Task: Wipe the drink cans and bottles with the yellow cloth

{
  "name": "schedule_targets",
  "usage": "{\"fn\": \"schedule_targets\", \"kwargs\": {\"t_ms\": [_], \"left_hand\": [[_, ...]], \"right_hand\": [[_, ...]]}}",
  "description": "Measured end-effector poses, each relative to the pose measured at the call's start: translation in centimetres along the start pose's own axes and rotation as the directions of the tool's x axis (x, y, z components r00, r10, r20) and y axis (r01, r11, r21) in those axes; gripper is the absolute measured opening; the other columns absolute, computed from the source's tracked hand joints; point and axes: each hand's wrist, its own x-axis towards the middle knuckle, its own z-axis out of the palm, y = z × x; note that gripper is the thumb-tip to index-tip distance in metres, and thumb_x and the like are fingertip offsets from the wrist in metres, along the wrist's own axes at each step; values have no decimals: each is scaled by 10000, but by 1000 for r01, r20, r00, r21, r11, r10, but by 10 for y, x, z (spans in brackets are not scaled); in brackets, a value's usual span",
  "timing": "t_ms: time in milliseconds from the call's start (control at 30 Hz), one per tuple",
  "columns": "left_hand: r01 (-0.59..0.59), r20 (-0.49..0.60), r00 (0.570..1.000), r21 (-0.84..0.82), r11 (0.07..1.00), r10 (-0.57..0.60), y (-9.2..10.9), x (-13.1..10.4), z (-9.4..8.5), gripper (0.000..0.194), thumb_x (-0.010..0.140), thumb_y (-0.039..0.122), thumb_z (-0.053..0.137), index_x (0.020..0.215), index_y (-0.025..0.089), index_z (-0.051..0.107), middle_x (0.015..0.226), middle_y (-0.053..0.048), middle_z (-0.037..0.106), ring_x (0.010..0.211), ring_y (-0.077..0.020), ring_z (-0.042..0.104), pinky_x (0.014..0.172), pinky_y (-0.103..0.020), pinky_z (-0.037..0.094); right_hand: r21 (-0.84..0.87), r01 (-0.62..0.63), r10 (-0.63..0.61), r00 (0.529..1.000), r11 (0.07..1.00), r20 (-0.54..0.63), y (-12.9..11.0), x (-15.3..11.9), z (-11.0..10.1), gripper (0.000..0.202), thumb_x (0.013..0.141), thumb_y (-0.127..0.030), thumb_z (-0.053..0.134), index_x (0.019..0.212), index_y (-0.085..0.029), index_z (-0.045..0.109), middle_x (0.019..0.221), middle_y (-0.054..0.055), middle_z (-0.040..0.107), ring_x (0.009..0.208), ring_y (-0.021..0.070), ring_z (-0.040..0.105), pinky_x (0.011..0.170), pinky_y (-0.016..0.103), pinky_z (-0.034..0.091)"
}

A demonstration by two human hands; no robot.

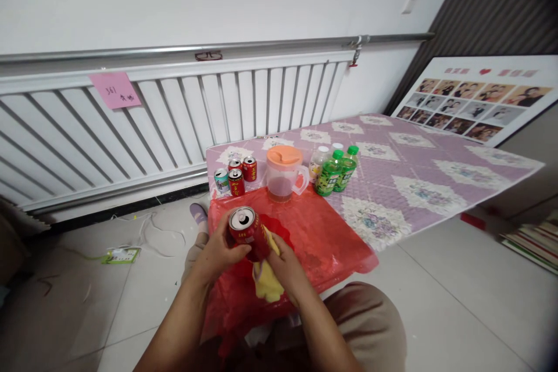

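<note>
Red drinks can (258, 242), one, mouth open in the lid; held up, tilted, above the near part of a red plastic sheet (322, 244).

Left hand (222, 253): fingers curled round the upper side of the can, thumb laid across its front; gripping. Fingertips on the far side hidden.

Right hand (282, 261): closed on a yellow cloth (267, 283), which is pressed to the can's right side and hangs below it; fingers bent, several concealed behind can and cloth, so their exact spread cannot be told.

Standing behind, on a lilac floral tablecloth (418, 168):
- Cans, four, close together at left: three red cans (250, 170), one light-blue can (221, 182).
- Pitcher (281, 180), one, translucent, orange lid, handle to the right, some liquid at the bottom; near the rear edge of the sheet.
- Green bottles (326, 179), two, green caps, just right of the pitcher; beside them white-capped bottles (318, 160), two, one largely hidden.
</note>
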Motion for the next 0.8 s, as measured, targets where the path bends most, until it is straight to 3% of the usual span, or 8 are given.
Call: {"fn": "schedule_targets", "kwargs": {"t_ms": [100,233,400,567,800], "left_hand": [[4,42,999,-27,1000,-3,1,-1,0,747,646,271,833,1315,195,509,1333,-131,602,1279,-347,542,1118,-508,407],[31,51,998,-65,997,-28,0,1,0,750,654,291,837,1326,202,515,1382,-137,577,1326,-355,503,1136,-516,387],[49,-18,998,-177,983,-53,-7,4,2,943,642,280,845,1450,268,358,1431,-120,532,1295,-323,542,1078,-470,459],[73,-115,989,-161,984,-92,-13,2,13,703,710,323,780,1330,233,460,1287,-97,628,1186,-288,618,1037,-448,487],[105,-241,963,-74,992,-119,-2,-2,21,711,663,268,789,1298,215,473,1240,-91,648,1167,-290,625,1037,-449,484]], "right_hand": [[324,-203,188,979,924,77,-4,-8,8,455,785,-430,685,1204,-259,643,862,19,758,681,212,703,633,337,545],[395,-205,210,977,896,32,-10,-10,8,466,737,-378,744,1174,-245,649,834,6,757,623,180,678,576,284,513],[379,-169,204,978,910,-53,-8,-5,6,539,735,-363,729,1249,-246,616,902,16,769,676,197,696,607,298,529],[280,-79,120,984,957,-133,3,0,8,530,781,-383,669,1291,-260,596,991,24,759,763,217,708,666,324,542],[-28,72,-76,982,997,-171,12,2,2,426,833,-328,575,1251,-263,633,1077,45,736,1009,252,679,845,395,553]]}}
